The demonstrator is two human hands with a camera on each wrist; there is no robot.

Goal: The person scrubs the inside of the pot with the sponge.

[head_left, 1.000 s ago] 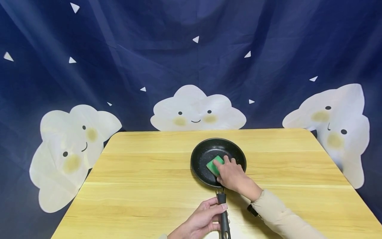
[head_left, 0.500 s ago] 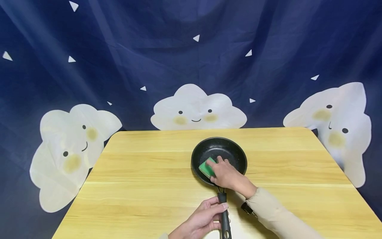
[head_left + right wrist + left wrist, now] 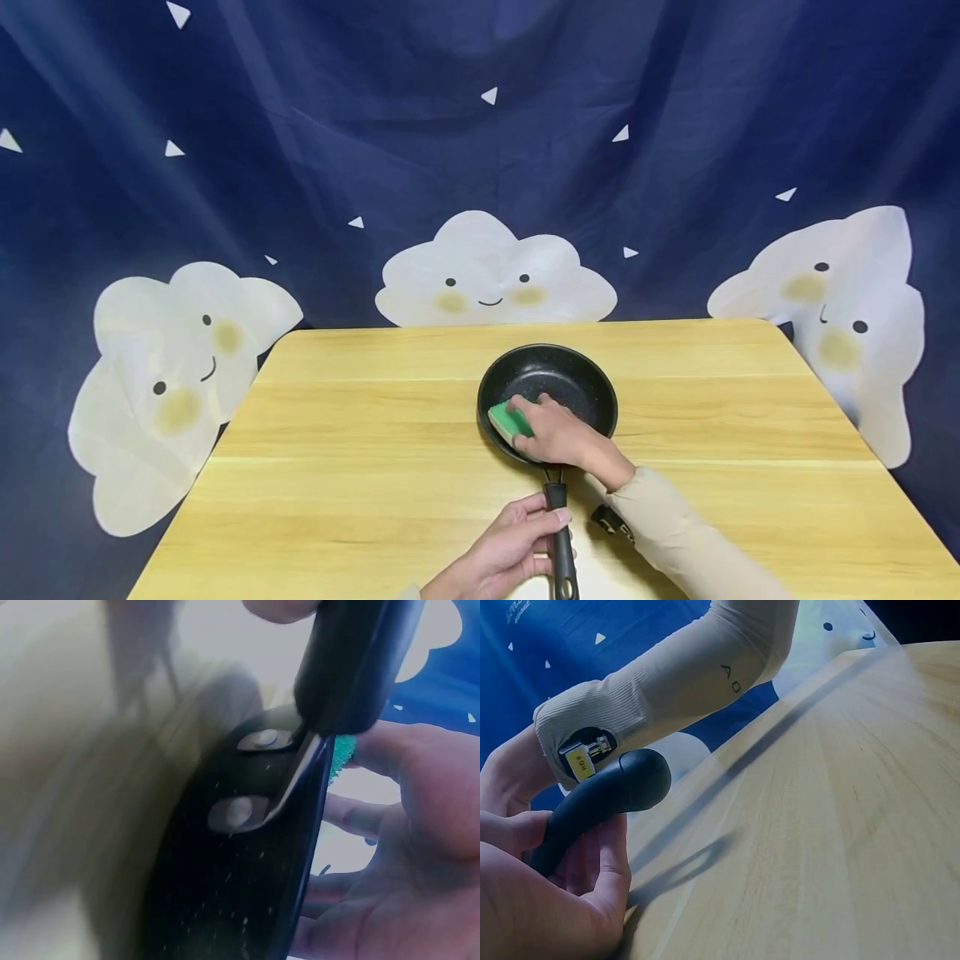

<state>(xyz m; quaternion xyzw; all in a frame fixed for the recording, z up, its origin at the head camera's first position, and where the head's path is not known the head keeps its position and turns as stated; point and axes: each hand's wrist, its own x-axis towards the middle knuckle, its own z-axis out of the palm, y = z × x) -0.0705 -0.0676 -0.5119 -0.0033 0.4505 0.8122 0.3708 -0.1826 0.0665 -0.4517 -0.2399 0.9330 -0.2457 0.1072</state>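
Note:
A black speckled frying pan (image 3: 573,383) is near the middle of the table, its handle (image 3: 562,550) pointing toward me. My left hand (image 3: 506,550) grips that handle, thumb on top and fingers beneath; the left wrist view shows the handle's rounded end (image 3: 646,780) sticking out past the fingers. Inside the pan, at its left side, my right hand (image 3: 558,431) holds a green scrub sponge (image 3: 510,419) with a paler underside between thumb and fingers. In the right wrist view, the pan's outer wall (image 3: 232,900) and rivets hide most of the sponge (image 3: 343,756).
The light wooden table (image 3: 337,467) has rounded back corners. Behind it hangs a dark blue curtain (image 3: 420,125) with white clouds and triangles. A small black device (image 3: 611,521) is strapped under the right wrist, beside the pan handle.
My right hand and the sponge have moved left across the pan, from near its middle to its left wall. The left hand keeps its grip on the handle; the pan stays nearly in place.

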